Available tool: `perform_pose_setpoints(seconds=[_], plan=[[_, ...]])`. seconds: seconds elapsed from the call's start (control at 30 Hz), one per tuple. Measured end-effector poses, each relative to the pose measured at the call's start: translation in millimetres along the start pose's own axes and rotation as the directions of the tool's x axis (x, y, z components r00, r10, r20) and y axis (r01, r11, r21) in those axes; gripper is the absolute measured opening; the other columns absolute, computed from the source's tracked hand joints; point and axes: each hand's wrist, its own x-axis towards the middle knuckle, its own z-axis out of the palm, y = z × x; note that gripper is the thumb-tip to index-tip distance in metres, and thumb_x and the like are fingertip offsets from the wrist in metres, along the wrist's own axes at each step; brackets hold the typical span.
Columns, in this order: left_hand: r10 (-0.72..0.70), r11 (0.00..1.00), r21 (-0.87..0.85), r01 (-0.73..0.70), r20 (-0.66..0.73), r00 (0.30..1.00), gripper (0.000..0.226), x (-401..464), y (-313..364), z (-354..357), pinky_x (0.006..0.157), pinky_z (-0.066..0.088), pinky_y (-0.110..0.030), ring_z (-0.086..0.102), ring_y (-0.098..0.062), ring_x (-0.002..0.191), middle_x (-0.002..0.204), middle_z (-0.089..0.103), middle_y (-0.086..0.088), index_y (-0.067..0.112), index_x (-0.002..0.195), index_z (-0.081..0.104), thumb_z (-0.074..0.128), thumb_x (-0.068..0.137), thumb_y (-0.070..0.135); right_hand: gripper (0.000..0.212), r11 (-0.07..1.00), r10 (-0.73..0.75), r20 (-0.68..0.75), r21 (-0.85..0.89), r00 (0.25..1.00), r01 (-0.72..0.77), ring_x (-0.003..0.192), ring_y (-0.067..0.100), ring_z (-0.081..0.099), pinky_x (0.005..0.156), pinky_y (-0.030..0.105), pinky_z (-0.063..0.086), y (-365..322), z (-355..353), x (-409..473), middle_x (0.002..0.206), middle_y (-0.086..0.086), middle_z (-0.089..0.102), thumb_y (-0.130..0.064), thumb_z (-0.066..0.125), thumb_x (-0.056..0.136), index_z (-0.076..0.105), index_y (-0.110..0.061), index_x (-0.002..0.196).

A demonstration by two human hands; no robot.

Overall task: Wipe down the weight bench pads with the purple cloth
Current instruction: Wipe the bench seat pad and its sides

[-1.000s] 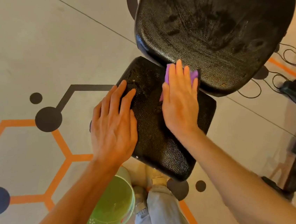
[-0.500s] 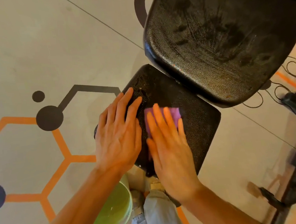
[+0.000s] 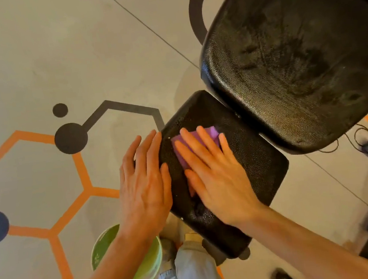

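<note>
Flat right hand (image 3: pixel 216 176) presses purple cloth (image 3: pixel 203 137) onto pebbled pad (image 3: pixel 255 154).

**Head view: cloth on seat pad**

Right hand (image 3: pixel 216 176) lies flat, fingers straight, pressing the purple cloth (image 3: pixel 209 134) onto the small black seat pad (image 3: pixel 255 161). Left hand (image 3: pixel 145 186) rests flat on the pad's left edge, fingers extended. Larger back pad (image 3: pixel 295 59) sits above, smeared surface. Green bowl (image 3: pixel 147 270) on the floor (image 3: pixel 33 53) under the left forearm. Cables (image 3: pixel 359 134) at right.
</note>
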Motion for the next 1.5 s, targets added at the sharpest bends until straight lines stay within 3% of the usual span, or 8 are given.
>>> perform_pose_setpoints(seconds=[0.17, 0.37, 0.53, 0.7, 0.93, 1.13, 1.3, 1.5], plan=[[0.013, 1.0, -0.027, -0.014, -0.036, 0.999, 0.048, 0.9, -0.2, 2.9, 0.119, 0.018, -0.028, 0.031, -0.025, 0.141, 0.148, 0.042, -0.005, 0.012, 0.147, 0.037, 0.033, 0.101, 0.027, 0.051, 0.926, 0.36, -0.114, 0.16, 0.926, -0.341, 0.149, 0.023, 0.005, 0.12, 0.049, 0.011, 15.7, -5.9, 60.2, 0.16, 0.004, 0.014, -0.028, 0.021, 0.102, 0.019, -0.015, 0.151], [-0.014, 0.999, -0.034, 0.013, -0.025, 1.0, 0.049, -0.1, -0.2, 2.4, 0.118, 0.022, -0.032, 0.031, -0.024, 0.141, 0.148, 0.041, -0.003, 0.014, 0.148, 0.035, 0.032, 0.102, 0.03, 0.052, 0.986, -0.161, -0.019, -0.038, 0.987, 0.16, 0.147, 0.024, 0.014, 0.12, 0.045, 0.012, 14.3, -2.4, 26.2, 0.158, 0.004, 0.02, -0.027, 0.03, 0.1, 0.025, -0.014, 0.149], [-0.015, 1.0, 0.008, 0.015, -0.023, 1.0, 0.049, 0.6, 0.9, 2.6, 0.116, 0.026, -0.037, 0.034, -0.027, 0.139, 0.145, 0.045, -0.007, 0.01, 0.146, 0.039, 0.031, 0.101, 0.03, 0.052, 0.951, 0.304, -0.116, 0.097, 0.946, -0.294, 0.148, 0.025, 0.009, 0.121, 0.046, 0.008, 33.1, -1.6, 71.0, 0.16, 0.008, 0.015, -0.029, 0.019, 0.102, 0.019, -0.012, 0.151], [-0.024, 1.0, -0.001, 0.024, -0.037, 0.999, 0.051, -1.3, 0.4, 0.6, 0.12, 0.02, -0.041, 0.028, -0.024, 0.145, 0.151, 0.039, -0.006, 0.011, 0.147, 0.036, 0.03, 0.101, 0.031, 0.056, 0.925, 0.377, -0.139, 0.116, 0.916, -0.363, 0.149, 0.022, 0.003, 0.121, 0.047, 0.009, 13.4, -1.3, 65.6, 0.161, 0.006, 0.01, -0.033, 0.011, 0.099, 0.016, -0.015, 0.152], [-0.239, 0.942, -0.271, 0.198, -0.127, 0.963, 0.051, -30.4, -14.5, 12.4, 0.119, 0.005, -0.015, 0.013, -0.002, 0.148, 0.156, 0.023, 0.015, 0.027, 0.151, 0.026, 0.016, 0.103, 0.042, 0.052, 0.968, -0.251, 0.07, 0.0, 0.965, 0.252, 0.149, 0.018, 0.003, 0.121, 0.041, 0.009, -21.8, -1.1, 17.4, 0.16, 0.002, 0.011, -0.028, 0.03, 0.102, 0.015, -0.017, 0.151], [-0.24, 0.907, -0.377, 0.189, -0.094, 0.966, 0.053, -29.3, -17.0, 15.2, 0.122, 0.012, -0.027, 0.016, -0.009, 0.15, 0.158, 0.029, 0.005, 0.026, 0.153, 0.021, 0.015, 0.103, 0.043, 0.051, 0.929, 0.37, -0.106, 0.023, 0.923, -0.37, 0.149, 0.023, 0.003, 0.12, 0.049, 0.007, 12.3, -4.8, 41.1, 0.161, 0.008, 0.007, -0.022, 0.019, 0.103, 0.01, -0.014, 0.152], [-0.241, 0.877, -0.435, 0.203, -0.032, 0.97, 0.053, -31.0, -17.7, 13.5, 0.123, 0.012, -0.033, 0.011, -0.006, 0.15, 0.159, 0.027, 0.007, 0.032, 0.152, 0.02, 0.015, 0.102, 0.047, 0.055, 0.994, -0.104, 0.076, 0.042, 0.992, 0.101, 0.149, 0.014, -0.002, 0.121, 0.038, 0.0, -24.7, 3.0, -18.8, 0.16, -0.005, -0.001, -0.021, 0.029, 0.102, 0.005, -0.022, 0.151], [-0.21, 0.873, -0.451, 0.185, -0.006, 0.978, 0.052, -30.7, -22.9, 8.6, 0.123, 0.011, -0.032, 0.006, -0.005, 0.151, 0.161, 0.023, 0.012, 0.031, 0.153, 0.02, 0.018, 0.103, 0.044, 0.051, 0.995, -0.089, 0.136, 0.05, 0.987, 0.083, 0.149, 0.015, 0.0, 0.12, 0.032, -0.005, -34.0, 2.4, -55.9, 0.161, -0.011, -0.003, -0.035, 0.017, 0.103, 0.002, -0.03, 0.152]])
